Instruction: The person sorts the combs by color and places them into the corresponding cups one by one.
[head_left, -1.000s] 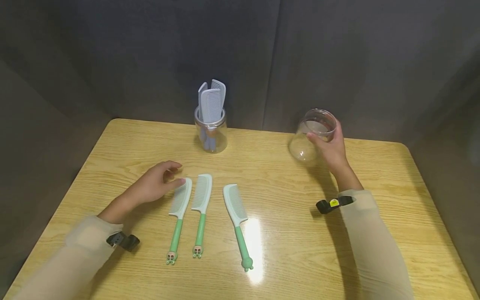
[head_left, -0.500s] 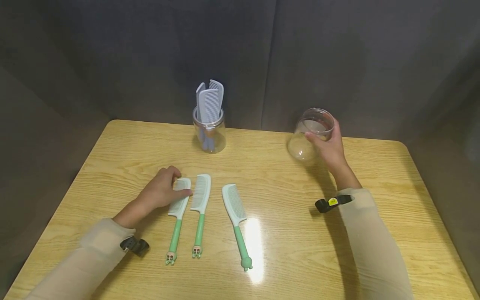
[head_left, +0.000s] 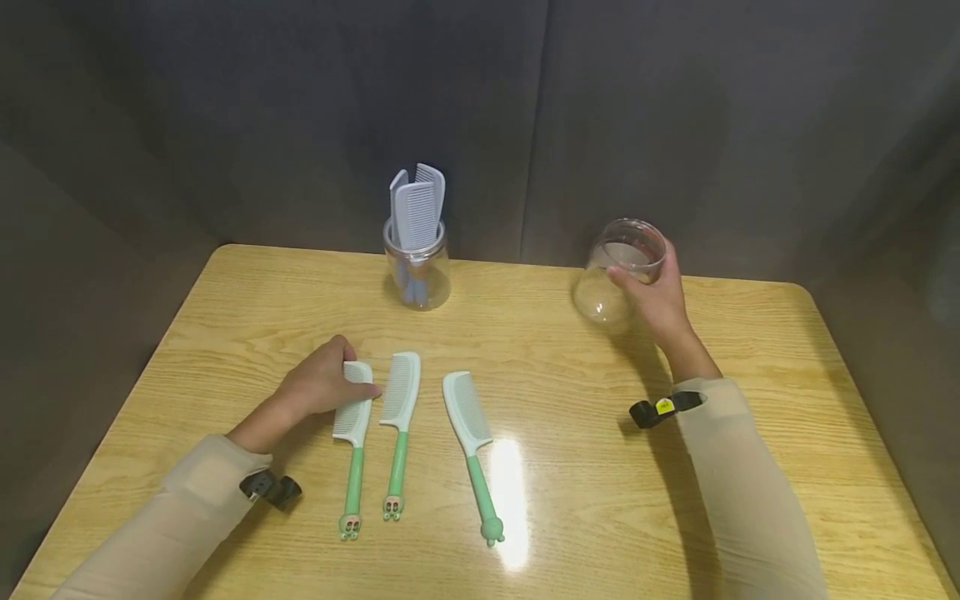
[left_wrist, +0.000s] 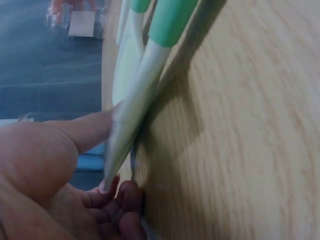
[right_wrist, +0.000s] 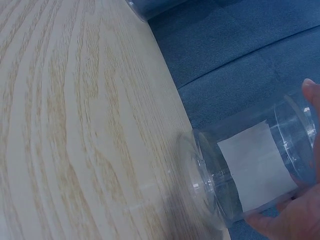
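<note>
— Since a second ago the left hand (head_left: 318,385) has closed onto the leftmost comb (head_left: 353,442); before, its fingers only reached toward the head, and now that comb sits turned a little, its handle end nearer the front edge of the table (head_left: 750,500) than it was.

— How does the hand have it?

— Thumb on one side of the pale head, fingers curled over the other; the wrist view shows the head (left_wrist: 131,117) tipped up on edge off the wood, pinched between thumb and fingertips (left_wrist: 125,195).

— And the comb's place?

— Left of the middle of the table, green handle pointing at the front edge. Just beside it lies a second comb (head_left: 399,421), not touching, and a third comb (head_left: 468,437) a bit farther right, angled.

— The other hand?

— The right hand (head_left: 660,300) grips an empty clear jar (head_left: 618,271) near the back right corner, tilted, mouth leaning up and away, base resting on the wood. Fingers wrap its rim.

— Anything else?

— Another jar (head_left: 417,271) at the middle of the back edge, upright, holding blue-grey combs (head_left: 415,212).
</note>
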